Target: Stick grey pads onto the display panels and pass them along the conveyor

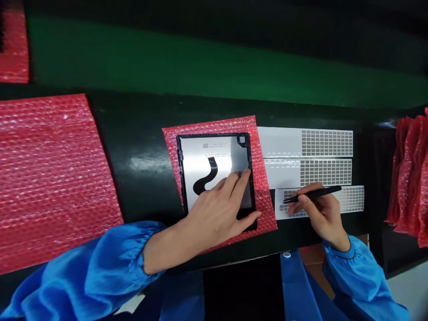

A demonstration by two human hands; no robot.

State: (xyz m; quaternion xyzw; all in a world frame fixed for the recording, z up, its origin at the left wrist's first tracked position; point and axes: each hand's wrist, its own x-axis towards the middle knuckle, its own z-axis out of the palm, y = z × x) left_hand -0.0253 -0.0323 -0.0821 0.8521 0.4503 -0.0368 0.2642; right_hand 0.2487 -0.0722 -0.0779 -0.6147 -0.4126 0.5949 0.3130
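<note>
A tablet screen panel (pixel 227 165) in a black frame lies back side up, with a curved black ribbon cable (pixel 211 174) across its silver surface. Under it is a red bubble-wrap sheet (pixel 262 178). My left hand (pixel 220 207) rests over the panel's lower part, fingers stretched out towards its right edge and the thumb apart. Black tweezers (pixel 317 192) are held in my right hand (pixel 323 214), their tips over the lowest sticker sheet (pixel 351 198). Whether the tips grip a sticker is too small to tell.
Two more sheets of small grey stickers, an upper one (pixel 327 142) and a middle one (pixel 326 172), lie right of the panel. A large red bubble-wrap piece (pixel 53 178) covers the left. Folded red bubble wrap (pixel 411 174) stands at the far right.
</note>
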